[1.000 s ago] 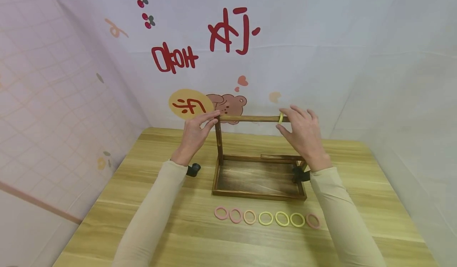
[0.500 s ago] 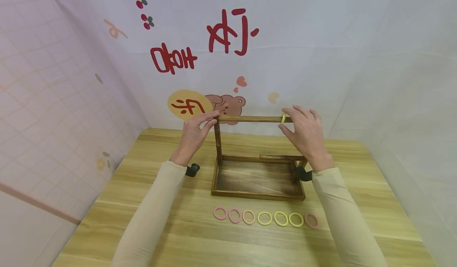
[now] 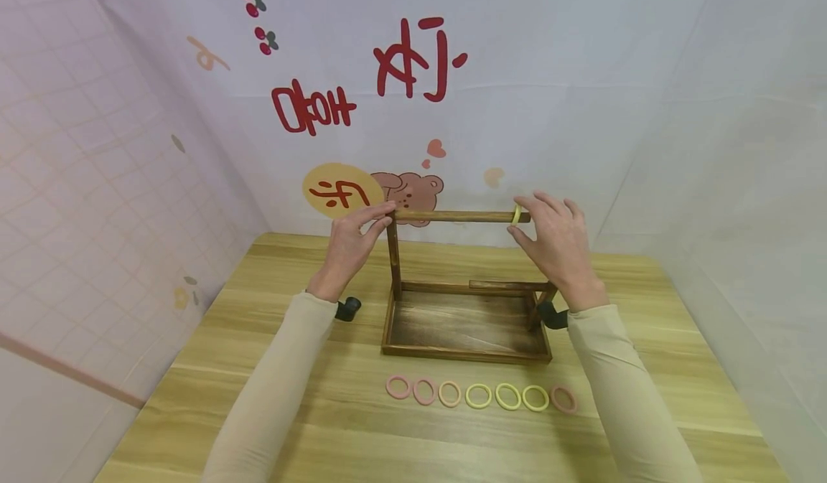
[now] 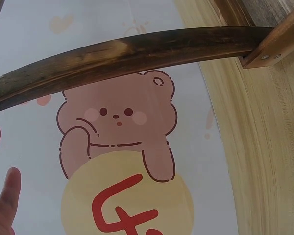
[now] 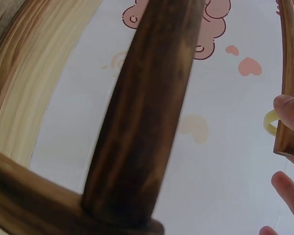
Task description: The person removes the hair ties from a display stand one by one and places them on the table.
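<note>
My right hand (image 3: 554,237) pinches a yellow ring (image 3: 517,214) between thumb and fingers. The ring encircles the top bar (image 3: 452,216) of a dark wooden rack, close to the bar's free right end. In the right wrist view the ring (image 5: 268,122) shows around the bar just above its cut end (image 5: 285,144). At the rack's upper left corner, my left hand (image 3: 349,246) holds the top of the upright post (image 3: 395,253) with thumb and fingertips. The left wrist view shows the post (image 4: 137,51) and two fingers at the left edge.
Several rings lie in a row before the rack: pink (image 3: 388,387), orange (image 3: 449,405) and yellow (image 3: 467,395) ones. The rack's tray base (image 3: 465,356) rests on the wooden table (image 3: 271,397). A shorter, lower bar (image 3: 504,285) crosses the tray's right part. A printed backdrop (image 3: 549,74) hangs behind.
My right hand has slid the yellow ring a little to the right along the top bar, toward its free end. My left hand stays at the corner.
</note>
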